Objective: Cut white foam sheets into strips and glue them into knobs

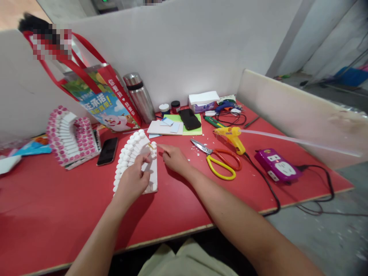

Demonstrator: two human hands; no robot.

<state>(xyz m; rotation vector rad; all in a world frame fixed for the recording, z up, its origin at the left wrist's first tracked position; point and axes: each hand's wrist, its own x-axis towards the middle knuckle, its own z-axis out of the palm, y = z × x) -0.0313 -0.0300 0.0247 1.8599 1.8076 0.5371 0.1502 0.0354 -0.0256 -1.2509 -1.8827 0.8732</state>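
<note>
A small white board model with a curved run of steps (137, 151) lies on the red table, its sides lined with round white pieces (124, 163). My left hand (133, 178) rests over its near part, thumb and index finger apart, with nothing visible between them. From the right, my right hand (174, 159) reaches to the model's edge. Its index finger is stretched toward a few white rounds (153, 145), while the other fingers are curled; whether the fingertip touches them I cannot tell. A thin yellowish strip (150, 146) lies beside those rounds.
Scissors (208, 150), a yellow glue gun (231, 136) and a purple power strip (277, 165) lie right, with trailing cords. Left are a phone (107, 151) and a pink-trimmed stair model (69, 138). A gift bag (106, 103) and steel flask (140, 97) stand behind.
</note>
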